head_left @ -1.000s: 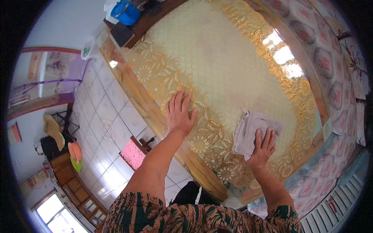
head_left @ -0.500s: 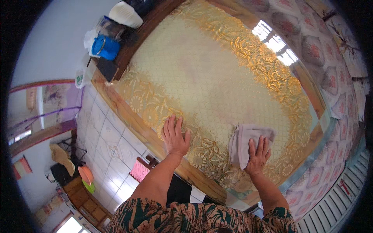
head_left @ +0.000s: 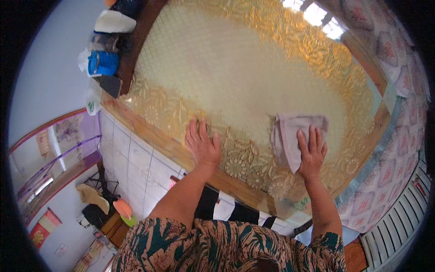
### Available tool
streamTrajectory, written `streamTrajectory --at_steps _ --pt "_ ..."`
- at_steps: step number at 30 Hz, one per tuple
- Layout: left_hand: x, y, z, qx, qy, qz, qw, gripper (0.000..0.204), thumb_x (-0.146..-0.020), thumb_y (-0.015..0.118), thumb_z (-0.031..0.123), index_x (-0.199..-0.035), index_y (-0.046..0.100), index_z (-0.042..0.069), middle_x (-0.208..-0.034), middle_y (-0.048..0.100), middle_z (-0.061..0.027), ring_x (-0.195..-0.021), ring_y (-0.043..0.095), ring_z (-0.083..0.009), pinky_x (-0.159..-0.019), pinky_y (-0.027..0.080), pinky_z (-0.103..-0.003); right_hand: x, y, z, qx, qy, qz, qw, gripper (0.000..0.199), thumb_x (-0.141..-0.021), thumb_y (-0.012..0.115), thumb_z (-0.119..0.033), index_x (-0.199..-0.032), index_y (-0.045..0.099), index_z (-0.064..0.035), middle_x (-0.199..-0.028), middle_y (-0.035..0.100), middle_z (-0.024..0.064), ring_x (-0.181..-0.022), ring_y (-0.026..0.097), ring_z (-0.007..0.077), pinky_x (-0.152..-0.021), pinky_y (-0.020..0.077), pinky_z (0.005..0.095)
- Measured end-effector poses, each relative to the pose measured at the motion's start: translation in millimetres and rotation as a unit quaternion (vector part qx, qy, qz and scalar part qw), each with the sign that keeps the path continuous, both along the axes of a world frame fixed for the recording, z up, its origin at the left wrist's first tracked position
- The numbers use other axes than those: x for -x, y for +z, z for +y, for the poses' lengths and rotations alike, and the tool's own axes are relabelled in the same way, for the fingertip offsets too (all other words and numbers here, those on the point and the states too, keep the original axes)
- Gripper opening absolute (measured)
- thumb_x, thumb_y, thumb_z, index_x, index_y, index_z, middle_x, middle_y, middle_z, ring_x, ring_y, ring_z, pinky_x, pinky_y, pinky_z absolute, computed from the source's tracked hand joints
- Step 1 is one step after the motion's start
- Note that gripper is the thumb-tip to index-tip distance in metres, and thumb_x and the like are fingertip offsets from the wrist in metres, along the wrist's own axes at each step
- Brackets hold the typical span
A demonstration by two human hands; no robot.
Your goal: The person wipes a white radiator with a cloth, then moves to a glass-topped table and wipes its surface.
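Observation:
A large table (head_left: pixel 217 68) lies in front of me, its pale, grid-patterned cover bordered with golden flowers and leaves under a clear, shiny layer. Flat on the flowered border at its near left side rests my left hand (head_left: pixel 202 144), open and holding nothing, fingers stretched forward. Further right, my right hand (head_left: pixel 312 154) grips a folded, pale greyish-pink cloth (head_left: pixel 288 136) and presses it onto the table. Its fingers reach over the cloth's right part, and its thumb is hidden.
A blue container (head_left: pixel 103 63), a white stack of cups or bowls (head_left: pixel 114 21) and a dark box crowd the far left edge. Tiled floor (head_left: pixel 138 149) shows at left. Along the right side runs a seat with a patterned cover (head_left: pixel 385 154). Window light glares off the far right corner.
The view has shifted, so the table sits higher and further left. My right hand has slid the cloth forward across the cover. The left hand stays flat on the border.

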State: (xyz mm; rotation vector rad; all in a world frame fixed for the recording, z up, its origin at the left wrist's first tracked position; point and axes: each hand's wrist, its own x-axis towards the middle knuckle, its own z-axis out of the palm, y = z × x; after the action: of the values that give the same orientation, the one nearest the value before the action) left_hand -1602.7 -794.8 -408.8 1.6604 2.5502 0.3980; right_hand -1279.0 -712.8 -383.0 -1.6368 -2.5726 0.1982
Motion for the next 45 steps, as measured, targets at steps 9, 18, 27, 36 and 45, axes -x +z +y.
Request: streamTrajectory --at_steps 9,18,27,36,45 --pt "-3 -1 10 -0.043 -0.028 0.022 0.998 0.058 -0.088 0.052 0.032 -0.138 0.038 0.006 -0.141 0.035 -0.0203 -0.131 0.030 -0.0399 -0.107 0.020 -0.054 9 -3 -17 -0.076 -0.082 0.013 0.994 0.054 -0.087 0.053 -0.045 -0.138 0.049 -0.0288 -0.149 0.039 0.0085 -0.135 0.036 0.0309 -0.099 0.0302 0.0504" --pt "3 -1 2 -0.046 -0.033 0.037 0.998 0.060 -0.089 0.052 0.033 -0.140 0.036 0.007 -0.145 0.030 -0.0179 -0.133 0.025 -0.0392 -0.108 0.017 -0.054 79 -9 -184 -0.018 -0.254 0.018 0.967 0.070 -0.082 0.055 -0.055 -0.142 0.043 -0.0214 -0.149 0.032 0.0199 -0.133 0.032 0.0450 -0.096 0.0293 0.0553" --pt "47 23 -6 -0.011 -0.193 -0.164 0.967 0.063 -0.086 0.059 0.024 -0.139 0.036 0.001 -0.144 0.033 -0.0210 -0.132 0.028 -0.0396 -0.109 0.020 -0.051 87 -12 -189 -0.049 -0.256 0.007 0.965 0.067 -0.084 0.053 -0.054 -0.139 0.046 -0.0169 -0.147 0.034 0.0218 -0.131 0.035 0.0454 -0.100 0.0303 0.0548" --pt "128 14 -15 0.014 -0.326 -0.045 0.944 0.058 -0.088 0.053 0.023 -0.139 0.038 0.000 -0.143 0.039 -0.0179 -0.131 0.035 -0.0338 -0.110 0.023 -0.046 92 -5 -188 -0.056 -0.258 -0.001 0.964 0.059 -0.086 0.056 -0.044 -0.137 0.048 -0.0156 -0.148 0.035 0.0203 -0.133 0.033 0.0443 -0.104 0.0289 0.0516" --pt "131 14 -28 -0.006 -0.328 -0.030 0.944 0.059 -0.087 0.053 0.021 -0.141 0.036 0.003 -0.146 0.036 -0.0158 -0.132 0.035 -0.0324 -0.110 0.021 -0.046 100 0 -198 -0.071 -0.264 0.014 0.962 0.057 -0.087 0.054 -0.034 -0.141 0.046 -0.0183 -0.149 0.034 0.0156 -0.137 0.031 0.0382 -0.107 0.0225 0.0488"
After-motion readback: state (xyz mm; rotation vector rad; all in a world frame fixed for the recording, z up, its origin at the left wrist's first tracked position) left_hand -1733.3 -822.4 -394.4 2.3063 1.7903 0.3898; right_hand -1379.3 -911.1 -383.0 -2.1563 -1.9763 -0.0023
